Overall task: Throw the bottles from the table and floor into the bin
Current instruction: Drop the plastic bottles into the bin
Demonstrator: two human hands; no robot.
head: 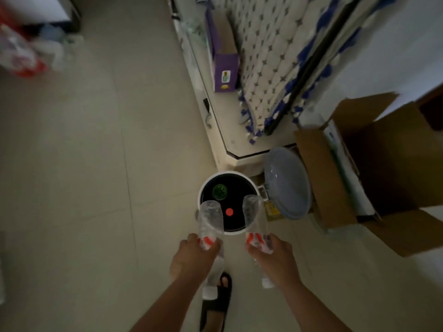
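Note:
A round white bin with a dark inside stands open on the floor, its grey lid tipped up to the right. Inside lie a green bottle and a red cap. My left hand grips a clear plastic bottle with a red label, its base pointing over the bin's near left rim. My right hand grips a second clear bottle with a red label, its base over the bin's near right rim. Both bottles' capped ends stick out below the hands.
A white table with a purple box and a patterned cloth stands behind the bin. An open cardboard box sits to the right. Bags lie on the floor at far left. A foot in a black sandal is below my hands.

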